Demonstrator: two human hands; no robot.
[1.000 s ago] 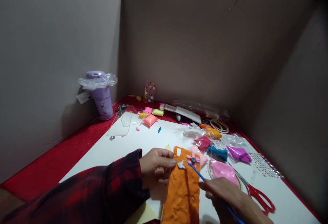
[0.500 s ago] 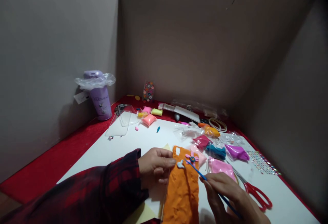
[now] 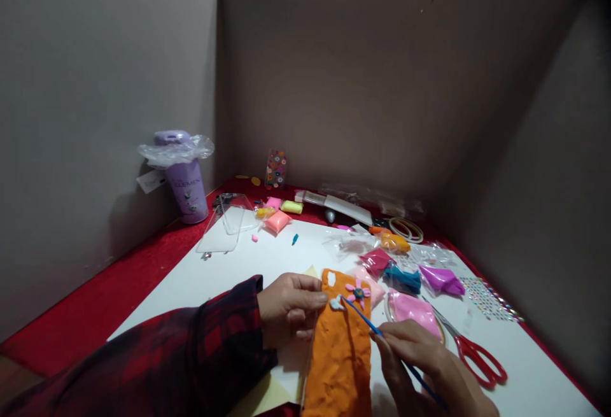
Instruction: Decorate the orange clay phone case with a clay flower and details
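My left hand (image 3: 293,305) pinches the left edge of a phone case (image 3: 340,353) coated in lumpy orange clay, tilted up off the table. Near its top is a white oval opening. A pink clay flower (image 3: 358,293) with a teal centre sits at the upper right, beside a small pale blue clay piece (image 3: 337,303). In my right hand (image 3: 424,366) is a thin blue modelling tool (image 3: 365,320), held like a pen. Its tip is at the right side of the pale blue piece; whether it touches I cannot tell.
Red-handled scissors (image 3: 480,360) and a gem sheet (image 3: 491,299) lie at right. Bagged clay, including a teal pack (image 3: 403,281) and a purple pack (image 3: 442,281), lies beyond the case. A purple tumbler (image 3: 188,191) and a clear case (image 3: 224,229) are at left.
The tool tip has shifted slightly left, from beside the flower towards the pale blue piece. The flower shows more fully now. My left hand keeps its hold on the case.
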